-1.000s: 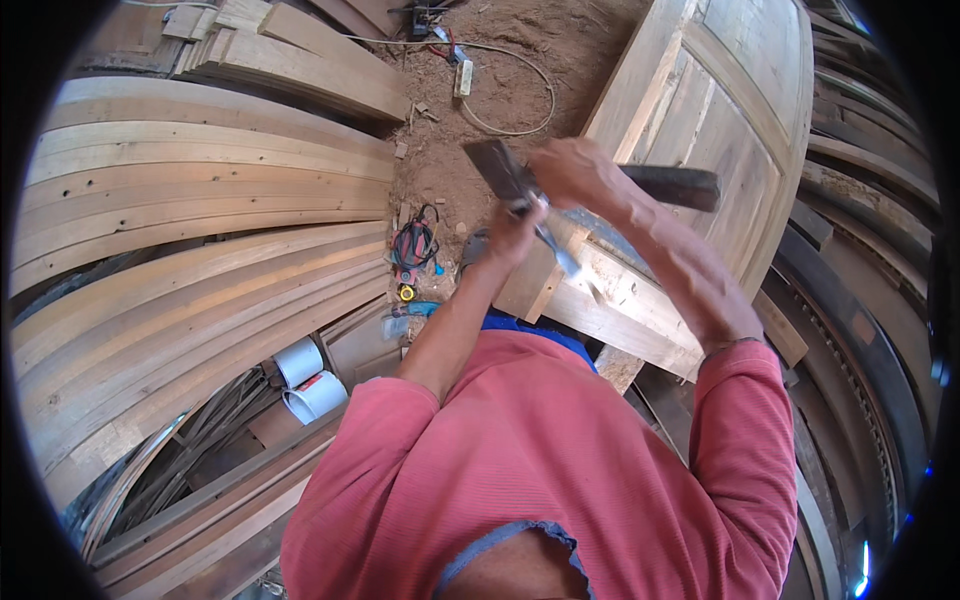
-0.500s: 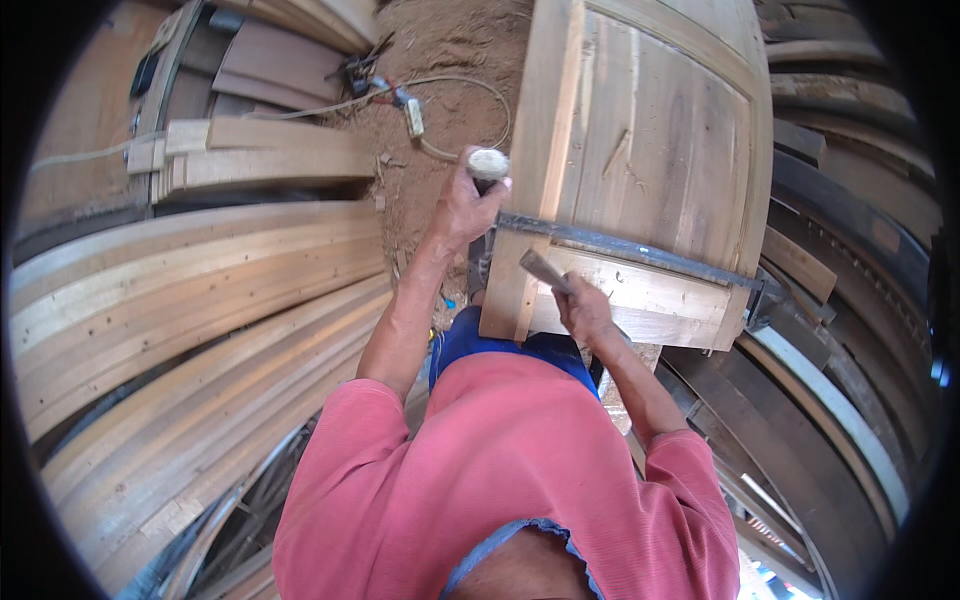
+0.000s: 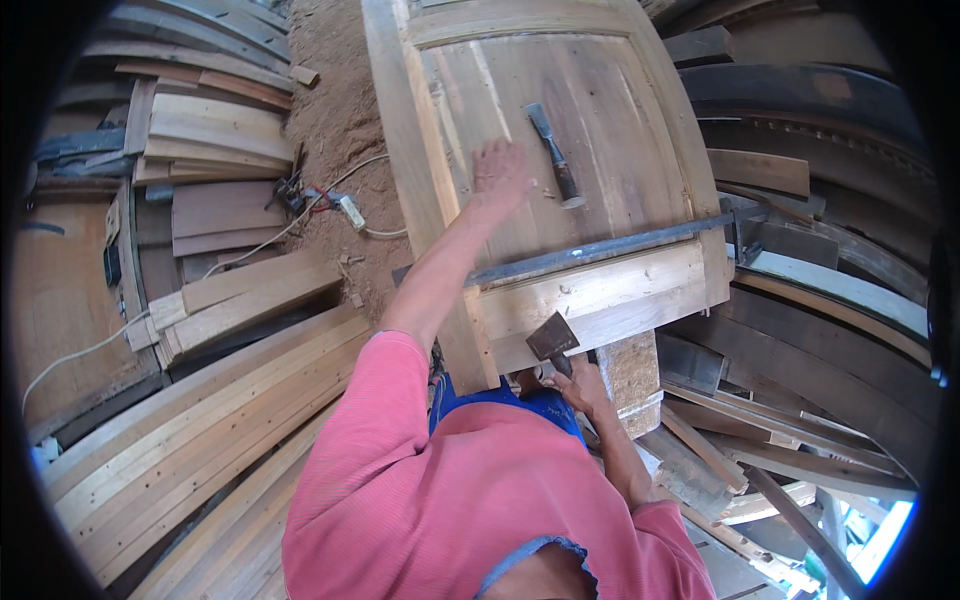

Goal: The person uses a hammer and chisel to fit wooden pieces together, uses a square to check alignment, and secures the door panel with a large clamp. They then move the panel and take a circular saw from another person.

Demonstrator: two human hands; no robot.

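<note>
- The right hand [image 3: 583,385] has its grip closed around the handle of a hammer [image 3: 553,338], whose dark wedge head points up, just under the near edge of the wooden door [image 3: 600,120].
- The hammer looks head-heavy and rigid; a hold low on the handle, as here, should give swing, one closer to the head more control.
- The left hand [image 3: 500,172] lies open, palm down on the door panel, gripping nothing.
- Just right of that hand lies one chisel [image 3: 553,152], apart from the fingers: stiff steel blade, dark handle, likely sharp at the far end, best taken by the handle.
- The door seems heavy and stiff; one metal bar clamp [image 3: 600,250] crosses it.
- Count: one hammer, one chisel, one door, one clamp.
</note>
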